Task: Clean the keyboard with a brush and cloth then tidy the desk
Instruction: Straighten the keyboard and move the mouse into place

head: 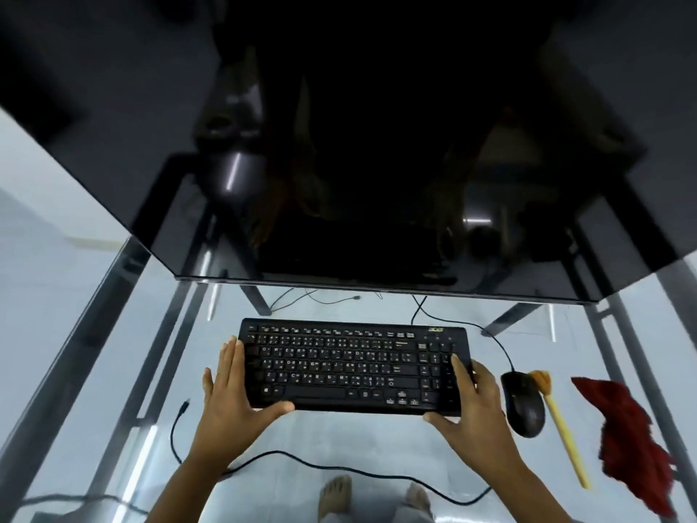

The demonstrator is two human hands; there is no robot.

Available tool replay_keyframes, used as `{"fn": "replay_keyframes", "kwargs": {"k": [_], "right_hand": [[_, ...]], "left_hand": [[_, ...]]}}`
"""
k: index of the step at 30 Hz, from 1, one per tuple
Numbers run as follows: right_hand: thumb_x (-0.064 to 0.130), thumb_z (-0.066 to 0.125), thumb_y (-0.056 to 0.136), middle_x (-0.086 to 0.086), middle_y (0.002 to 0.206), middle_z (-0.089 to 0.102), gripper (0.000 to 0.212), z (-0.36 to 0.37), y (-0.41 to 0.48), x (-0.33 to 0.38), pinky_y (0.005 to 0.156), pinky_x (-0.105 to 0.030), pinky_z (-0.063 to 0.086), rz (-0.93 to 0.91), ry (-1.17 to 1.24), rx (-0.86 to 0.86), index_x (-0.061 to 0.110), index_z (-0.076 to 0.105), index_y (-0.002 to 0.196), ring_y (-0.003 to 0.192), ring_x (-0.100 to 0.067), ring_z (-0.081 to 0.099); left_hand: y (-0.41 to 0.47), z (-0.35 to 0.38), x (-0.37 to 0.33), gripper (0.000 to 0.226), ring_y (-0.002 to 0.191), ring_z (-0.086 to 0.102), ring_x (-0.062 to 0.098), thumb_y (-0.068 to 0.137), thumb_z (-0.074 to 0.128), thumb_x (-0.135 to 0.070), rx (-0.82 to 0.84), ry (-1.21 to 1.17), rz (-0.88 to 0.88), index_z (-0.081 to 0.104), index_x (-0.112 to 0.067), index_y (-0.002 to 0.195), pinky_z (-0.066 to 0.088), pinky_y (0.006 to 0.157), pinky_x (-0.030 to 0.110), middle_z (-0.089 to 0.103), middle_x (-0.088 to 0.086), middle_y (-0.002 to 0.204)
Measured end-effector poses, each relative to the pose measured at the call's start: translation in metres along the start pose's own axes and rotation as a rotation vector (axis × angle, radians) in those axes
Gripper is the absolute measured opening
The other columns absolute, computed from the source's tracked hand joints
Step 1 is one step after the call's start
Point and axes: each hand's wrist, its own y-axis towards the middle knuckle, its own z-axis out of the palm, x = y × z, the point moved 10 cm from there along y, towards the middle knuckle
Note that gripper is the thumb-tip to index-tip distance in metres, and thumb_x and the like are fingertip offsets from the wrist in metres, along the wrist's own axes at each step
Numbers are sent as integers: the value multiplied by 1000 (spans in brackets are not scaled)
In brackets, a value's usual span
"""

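Left hand (230, 390), right hand (473, 405) fingers clasping flat black keyboard (354, 366) ends; glass desk (113, 334).

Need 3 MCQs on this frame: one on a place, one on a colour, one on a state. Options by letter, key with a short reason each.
1. Where does the brush lie?
A. Left of the keyboard
B. On the keyboard
C. Right of the mouse, between it and the cloth

2. What colour is the cloth?
A. Red
B. White
C. Blue

3. What are the hands doing?
A. Both grip the keyboard by its ends
B. One holds the brush
C. Both rest flat on the glass desk, away from the keyboard

Key:
1 C: the yellow handle runs just right of the mouse, with the cloth farther right.
2 A: it is a crumpled dark red heap.
3 A: the left hand and right hand clasp the two ends of the keyboard, fingers along the end edges, thumbs at the near edge.
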Motion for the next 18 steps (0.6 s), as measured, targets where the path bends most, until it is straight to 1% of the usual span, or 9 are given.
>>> {"fn": "replay_keyframes", "kwargs": {"k": [2,5,6,7,9,11,14,18], "right_hand": [[35,85,68,-13,148,27,103,2,3,4,108,-42,37,0,-9,-21,19,26,151,136,-29,27],[35,86,68,-14,147,31,103,5,8,11,107,-43,36,-12,-18,-49,17,28,151,135,-31,30],[36,86,68,-13,147,32,104,6,10,13,108,-44,36,-7,-21,-53,17,27,151,135,-31,30],[38,85,68,-13,147,33,104,7,12,15,107,-44,37,3,-23,-57,17,26,151,134,-30,31],[41,86,66,-11,144,37,105,7,18,19,105,-45,39,23,-27,-78,18,28,151,132,-30,34],[42,87,64,-11,141,41,106,5,24,22,103,-46,40,40,-33,-98,15,30,149,127,-31,38],[41,87,63,-11,140,42,107,6,34,25,104,-48,40,67,-30,-101,11,31,149,127,-33,38],[40,85,67,-16,146,42,102,8,49,30,104,-47,39,76,-50,-103,2,33,146,127,-37,40]], "left_hand": [[1,-3,10,134,146,-12,5,55,50,-92,-11,-22,-9,-1,-17,154,-4,119,46,-4,-8,160],[7,-9,21,134,146,-9,3,54,48,-93,-22,-37,-27,4,-14,153,-2,119,42,1,-10,158],[9,-12,23,133,145,-8,3,55,50,-92,-25,-42,-35,6,-13,153,0,120,42,3,-10,158],[12,-14,24,131,144,-5,4,57,54,-88,-25,-48,-47,8,-13,153,4,120,42,5,-9,158],[18,-19,26,128,147,4,11,56,64,-77,-27,-57,-80,10,-15,153,15,119,46,10,-5,160],[25,-23,27,125,147,13,16,55,70,-69,-40,-70,-117,12,-17,153,26,116,46,15,-3,160],[35,-28,25,119,146,19,15,58,71,-65,-74,-69,-134,17,-17,153,34,113,43,18,-5,160],[46,-33,23,112,143,28,19,62,70,-62,-145,-48,-140,24,-12,151,41,105,43,26,-1,158]]}}
